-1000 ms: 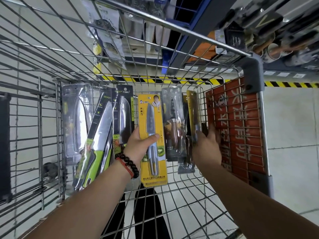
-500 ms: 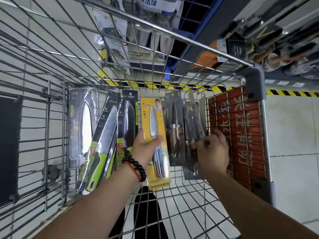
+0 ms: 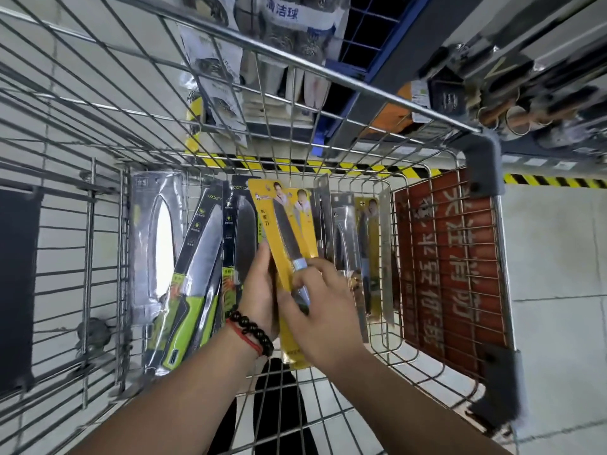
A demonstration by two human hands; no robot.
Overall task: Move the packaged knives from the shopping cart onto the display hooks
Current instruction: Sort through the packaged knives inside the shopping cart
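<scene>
Picking is the step in hand; my left hand [image 3: 258, 290] is gripping the yellow knife pack [image 3: 289, 257] by its left edge, thumb on front, and my right hand [image 3: 320, 303] is curling its fingers over the handle part; the pack is standing inside the shopping cart [image 3: 486, 152], among other knife packs [image 3: 203, 257]; next I am needing to lift it out, up toward the display hooks [image 3: 512, 113].

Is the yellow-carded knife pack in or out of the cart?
Still in. The yellow-carded knife pack stands among the other packs inside the wire shopping cart, below its rim, gripped by the left hand and right hand.
</scene>
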